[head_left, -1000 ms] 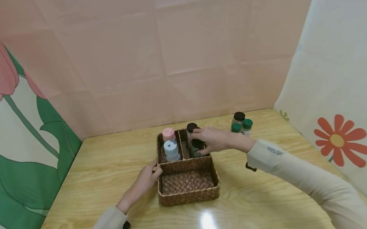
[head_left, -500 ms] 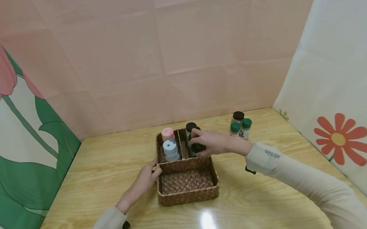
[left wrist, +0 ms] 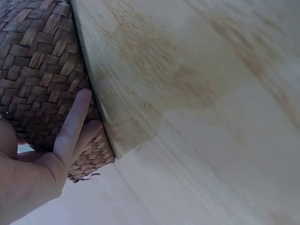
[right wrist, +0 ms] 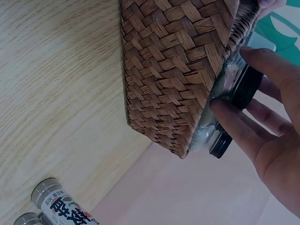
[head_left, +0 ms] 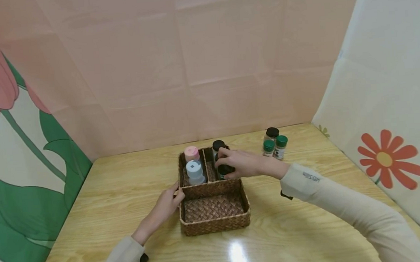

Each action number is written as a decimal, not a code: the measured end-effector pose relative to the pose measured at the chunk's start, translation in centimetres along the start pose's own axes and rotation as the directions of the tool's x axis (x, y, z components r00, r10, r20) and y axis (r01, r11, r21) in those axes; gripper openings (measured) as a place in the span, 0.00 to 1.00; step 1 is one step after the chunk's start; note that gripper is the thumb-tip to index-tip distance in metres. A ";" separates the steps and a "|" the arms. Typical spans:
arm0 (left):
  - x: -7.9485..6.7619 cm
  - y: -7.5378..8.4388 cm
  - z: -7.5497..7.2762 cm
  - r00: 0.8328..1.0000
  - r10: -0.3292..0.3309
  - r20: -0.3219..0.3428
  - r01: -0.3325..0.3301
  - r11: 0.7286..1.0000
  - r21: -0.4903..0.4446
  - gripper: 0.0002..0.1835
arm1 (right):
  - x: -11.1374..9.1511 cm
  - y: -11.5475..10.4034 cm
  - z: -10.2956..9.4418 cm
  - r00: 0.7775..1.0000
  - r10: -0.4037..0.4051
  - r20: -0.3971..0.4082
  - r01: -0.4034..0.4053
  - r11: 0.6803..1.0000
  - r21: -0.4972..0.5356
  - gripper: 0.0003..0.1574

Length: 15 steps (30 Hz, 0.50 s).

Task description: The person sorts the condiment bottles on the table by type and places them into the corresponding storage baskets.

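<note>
The basket [head_left: 216, 224] is a dark brown box of flat woven strips, glossy in places, with a braided rim and three compartments: two narrow ones at the back and one wide one across the front. Over its back right compartment, the person's right hand [head_left: 246, 162] has thumb and fingers bent around a clear jar with a ridged black screw lid [head_left: 224, 169], so that grip is narrow and full. The jar sits directly beneath the fingertips, its lower body inside the compartment; from here I can't tell whether its base touches the bottom.

Just beyond the grip, in the same compartment, stands a second clear jar with a black lid [head_left: 218, 144]. Left of the grip, across the woven divider, are a pink-capped bottle [head_left: 191, 153] and, nearer the person, a translucent bottle with a smooth pale-blue cap [head_left: 194, 169].

The left hand [head_left: 166, 201] grips the basket's left wall, two fingers lying straight along the outer weave.

Well to the right of the jar-holding grip, three containers cluster on the pale, wood-grained table [head_left: 282, 223]: one clear shaker with a black lid [head_left: 272, 133] and two labelled shakers with green lids [head_left: 281, 142].
</note>
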<state>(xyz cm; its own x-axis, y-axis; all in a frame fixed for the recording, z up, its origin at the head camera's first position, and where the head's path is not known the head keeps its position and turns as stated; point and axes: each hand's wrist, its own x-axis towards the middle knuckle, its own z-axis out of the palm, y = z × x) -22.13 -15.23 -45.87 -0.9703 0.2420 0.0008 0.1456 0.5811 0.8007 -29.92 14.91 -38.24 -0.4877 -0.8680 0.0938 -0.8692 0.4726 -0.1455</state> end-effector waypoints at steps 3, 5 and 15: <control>0.0 0.1 0.0 1.000 -0.001 0.009 0.001 1.000 0.007 0.32 | -0.1 0.0 -0.1 1.000 0.000 0.001 0.000 1.000 0.009 0.25; 0.0 0.2 -0.1 1.000 0.003 0.007 -0.003 1.000 0.006 0.32 | -0.1 -0.1 -0.2 1.000 -0.002 0.002 0.002 1.000 0.017 0.26; -0.1 0.3 0.1 1.000 0.023 -0.012 -0.023 1.000 -0.001 0.31 | -0.5 0.0 -0.4 1.000 0.017 0.006 -0.017 0.998 0.065 0.26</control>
<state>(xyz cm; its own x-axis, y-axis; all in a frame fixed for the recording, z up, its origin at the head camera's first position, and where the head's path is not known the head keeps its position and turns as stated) -21.98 -15.05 -45.69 -0.9690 0.2455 0.0266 0.1677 0.5749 0.8008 -29.68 15.43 -37.85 -0.5016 -0.8608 0.0857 -0.8536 0.4764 -0.2107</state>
